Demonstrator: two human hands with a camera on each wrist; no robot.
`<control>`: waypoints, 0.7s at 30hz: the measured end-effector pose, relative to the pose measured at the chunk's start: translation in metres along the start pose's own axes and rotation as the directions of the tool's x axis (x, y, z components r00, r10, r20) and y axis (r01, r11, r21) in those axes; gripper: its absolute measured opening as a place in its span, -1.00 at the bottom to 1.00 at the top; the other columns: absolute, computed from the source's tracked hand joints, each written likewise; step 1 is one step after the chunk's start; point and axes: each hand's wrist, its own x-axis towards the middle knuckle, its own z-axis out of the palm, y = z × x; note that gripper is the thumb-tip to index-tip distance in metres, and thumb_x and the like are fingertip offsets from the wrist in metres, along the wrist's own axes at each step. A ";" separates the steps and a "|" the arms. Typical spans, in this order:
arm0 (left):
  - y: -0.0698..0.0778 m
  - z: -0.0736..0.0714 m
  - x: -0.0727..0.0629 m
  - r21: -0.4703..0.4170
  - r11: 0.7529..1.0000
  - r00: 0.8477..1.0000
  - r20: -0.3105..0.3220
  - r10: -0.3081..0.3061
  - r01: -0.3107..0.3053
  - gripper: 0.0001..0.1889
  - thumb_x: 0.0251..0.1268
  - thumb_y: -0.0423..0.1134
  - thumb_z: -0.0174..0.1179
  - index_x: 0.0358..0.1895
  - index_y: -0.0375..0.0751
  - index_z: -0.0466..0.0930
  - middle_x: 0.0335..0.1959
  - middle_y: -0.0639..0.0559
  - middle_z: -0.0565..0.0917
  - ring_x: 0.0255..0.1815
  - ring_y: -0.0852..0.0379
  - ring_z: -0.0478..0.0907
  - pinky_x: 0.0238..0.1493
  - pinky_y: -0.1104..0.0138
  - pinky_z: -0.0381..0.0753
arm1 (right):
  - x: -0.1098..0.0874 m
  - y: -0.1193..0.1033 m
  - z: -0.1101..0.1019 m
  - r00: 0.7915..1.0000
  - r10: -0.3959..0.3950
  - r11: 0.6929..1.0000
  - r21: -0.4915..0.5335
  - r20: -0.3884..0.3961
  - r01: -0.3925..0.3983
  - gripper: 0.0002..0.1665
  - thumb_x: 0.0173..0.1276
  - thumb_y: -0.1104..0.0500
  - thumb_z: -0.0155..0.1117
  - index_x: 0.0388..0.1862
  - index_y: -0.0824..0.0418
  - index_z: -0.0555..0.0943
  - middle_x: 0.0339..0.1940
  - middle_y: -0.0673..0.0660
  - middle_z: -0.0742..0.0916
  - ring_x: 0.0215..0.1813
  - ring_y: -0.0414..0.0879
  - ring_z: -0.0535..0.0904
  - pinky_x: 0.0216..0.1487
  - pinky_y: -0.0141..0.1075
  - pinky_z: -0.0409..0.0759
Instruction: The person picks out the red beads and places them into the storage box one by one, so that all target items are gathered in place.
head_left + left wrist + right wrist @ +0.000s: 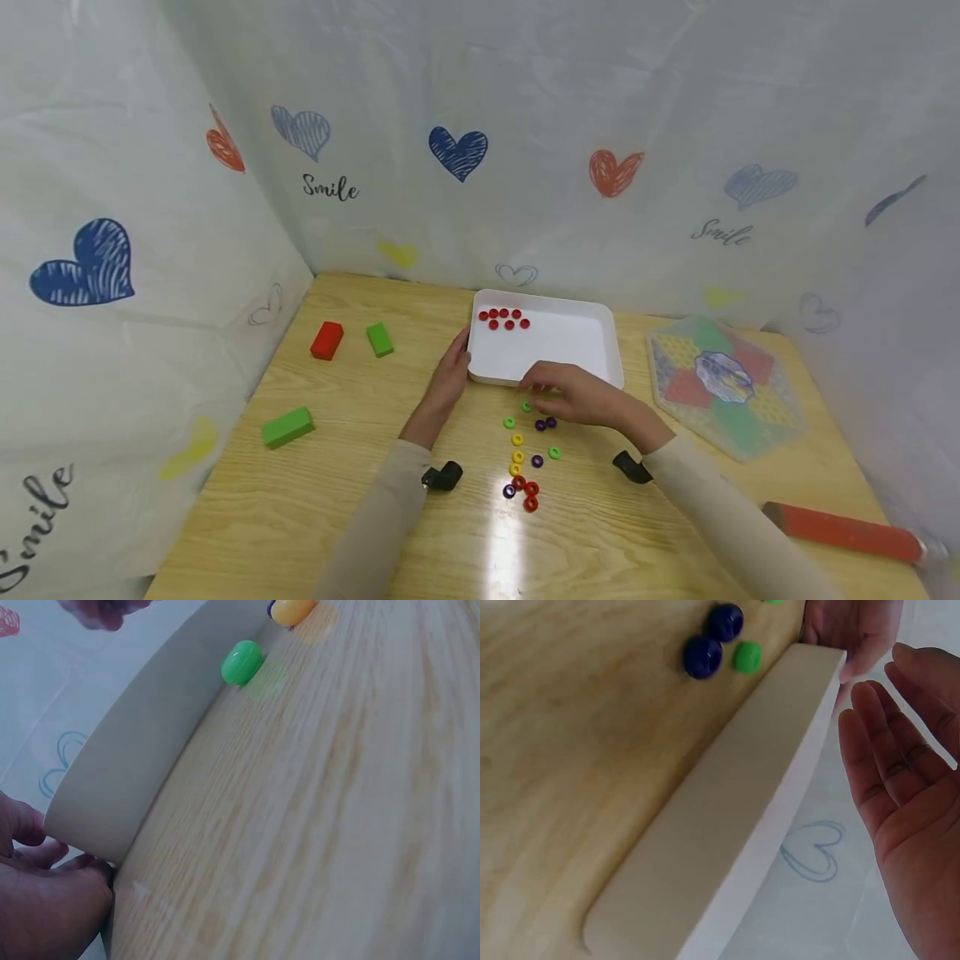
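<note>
A white tray (562, 342) lies toward the back of the table, with several red beads (504, 313) at its back left. My left hand (448, 375) grips the tray's left side, thumb and fingers at its corner in the left wrist view. Over the front rim hovers my right hand (572, 395); in the right wrist view its fingers (874, 761) are lightly bent and hold nothing. In front of the tray lie loose beads: green (554, 452), yellow (517, 457), purple (537, 460) and red (531, 504). Two purple beads (703, 657) sit close to the tray wall (705, 795).
On the left are a red block (327, 341), a small green block (380, 340) and a longer green block (288, 427). At right lies a hexagonal clear case (723, 379) with colored sections, and a red cylinder (847, 532) nearer the front. Printed sheeting (525, 217) walls the table.
</note>
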 end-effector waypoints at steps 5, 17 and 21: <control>0.000 0.001 0.001 0.003 1.000 1.000 -0.010 -0.022 0.022 -0.47 0.57 -0.21 -0.29 0.54 0.11 0.00 0.54 0.19 0.05 0.54 0.23 -0.09 0.52 0.25 -0.03 | -0.012 -0.007 0.012 0.999 0.002 1.000 0.002 0.039 -0.002 -0.74 0.38 0.20 0.23 0.04 0.13 0.61 -0.04 0.02 0.69 -0.14 -0.24 0.57 -0.14 -0.25 0.62; 0.001 0.002 0.001 0.028 0.999 0.999 -0.023 -0.031 0.031 -0.47 0.57 -0.21 -0.30 0.54 0.12 -0.01 0.55 0.16 0.03 0.56 0.19 -0.11 0.53 0.22 -0.03 | -0.030 -0.017 0.053 0.988 -0.039 0.997 -0.063 0.148 0.049 -0.78 0.42 0.11 0.19 0.00 -0.02 0.64 -0.05 -0.20 0.61 -0.10 -0.37 0.52 -0.04 -0.42 0.56; 0.001 0.003 0.001 0.020 1.000 0.999 -0.023 -0.022 0.022 -0.46 0.57 -0.22 -0.29 0.55 0.08 -0.01 0.55 0.15 0.04 0.56 0.19 -0.11 0.53 0.21 -0.04 | -0.034 -0.020 0.059 0.990 -0.051 0.996 -0.060 0.135 0.060 -0.79 0.41 0.10 0.21 -0.02 -0.01 0.64 -0.07 -0.17 0.63 -0.10 -0.37 0.52 -0.01 -0.41 0.56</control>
